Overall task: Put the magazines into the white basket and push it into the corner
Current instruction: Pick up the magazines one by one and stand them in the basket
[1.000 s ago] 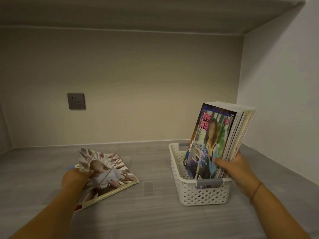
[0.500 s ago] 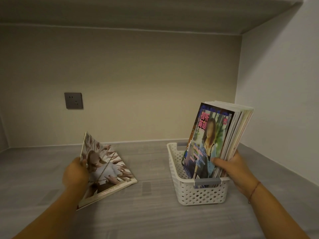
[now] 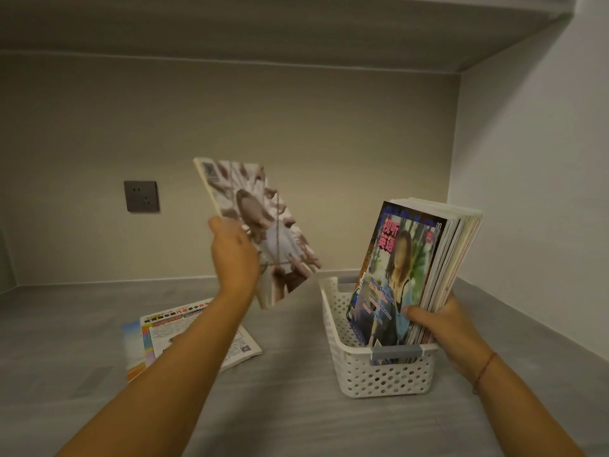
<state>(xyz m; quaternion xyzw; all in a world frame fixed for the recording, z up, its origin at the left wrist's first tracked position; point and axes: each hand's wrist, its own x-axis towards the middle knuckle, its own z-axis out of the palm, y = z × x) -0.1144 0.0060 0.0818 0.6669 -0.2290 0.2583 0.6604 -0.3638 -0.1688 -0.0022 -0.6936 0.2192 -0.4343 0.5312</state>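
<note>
White basket: right hand grips stack; left hand holds magazine.

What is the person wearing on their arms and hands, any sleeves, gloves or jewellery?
The left arm and right arm are bare, with no sleeves showing. The left hand and right hand wear no gloves, and no rings are visible. The only thing worn is a thin reddish cord bracelet around the right wrist.

Seen from one head-worn wide-angle camera, close over the desk, facing forward and slightly down, seemingly toward the right-hand corner.
</note>
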